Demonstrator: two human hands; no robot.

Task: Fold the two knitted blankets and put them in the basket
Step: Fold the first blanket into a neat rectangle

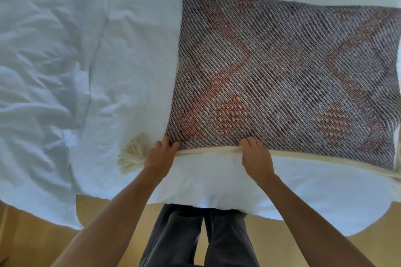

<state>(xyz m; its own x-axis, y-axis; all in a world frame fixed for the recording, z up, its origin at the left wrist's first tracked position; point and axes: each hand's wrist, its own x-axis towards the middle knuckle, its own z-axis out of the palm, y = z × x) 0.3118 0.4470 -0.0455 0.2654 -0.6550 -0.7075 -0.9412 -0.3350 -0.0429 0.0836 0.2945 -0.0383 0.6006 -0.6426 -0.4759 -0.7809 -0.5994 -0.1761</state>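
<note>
1. A knitted blanket [282,76] is laid flat on a white bed sheet [130,71]; it occupies the centre and right of the view, and its right portion is cut off by the frame edge; only this one blanket is observed.
2. The blanket's upper face is seen to be a grey diagonal weave with orange-red patches; a cream border [325,158] is exposed along the near edge and down the right side.
3. The left hand [161,154] is placed at the near left corner of the blanket; its fingers are curled onto the corner, pinching the edge.
4. The right hand [256,156] is placed on the near edge, towards the middle; the cream border is gathered and grasped beneath its fingers.
5. A cream tassel [132,154] is noted just beside the left hand, lying on the sheet.
6. The sheet is seen to be rumpled at the left; its near edge hangs over a wooden floor [43,245].
7. Dark trousers [195,238] are visible below, between the forearms.
</note>
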